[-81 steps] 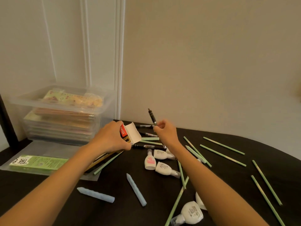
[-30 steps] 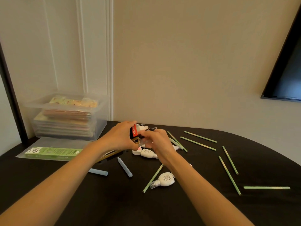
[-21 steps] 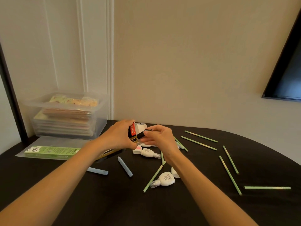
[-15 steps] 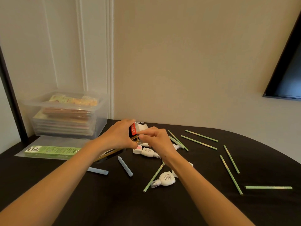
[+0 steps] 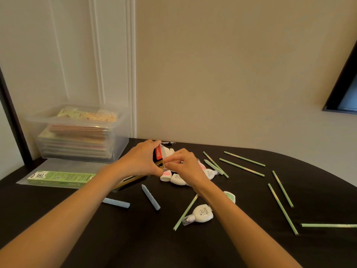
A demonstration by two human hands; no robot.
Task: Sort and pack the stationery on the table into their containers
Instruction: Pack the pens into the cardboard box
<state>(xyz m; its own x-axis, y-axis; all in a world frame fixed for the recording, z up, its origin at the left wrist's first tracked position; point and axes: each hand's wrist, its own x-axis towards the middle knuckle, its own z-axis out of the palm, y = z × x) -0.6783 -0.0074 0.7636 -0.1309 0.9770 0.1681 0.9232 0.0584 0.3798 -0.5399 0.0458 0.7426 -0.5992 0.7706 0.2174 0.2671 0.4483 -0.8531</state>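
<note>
— Fingers (image 5: 154,167) of the left hand (image 5: 141,163) are wrapped round a red-labelled pen box (image 5: 159,154), held above the dark surface (image 5: 135,238).
— And the right hand (image 5: 183,167)?
— Pinched shut at the box's open end — what is gripped cannot be told.

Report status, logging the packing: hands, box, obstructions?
Left hand grips pen box. Right hand pinching at its open end. Nothing blocking; green pencils loose on table.
</note>
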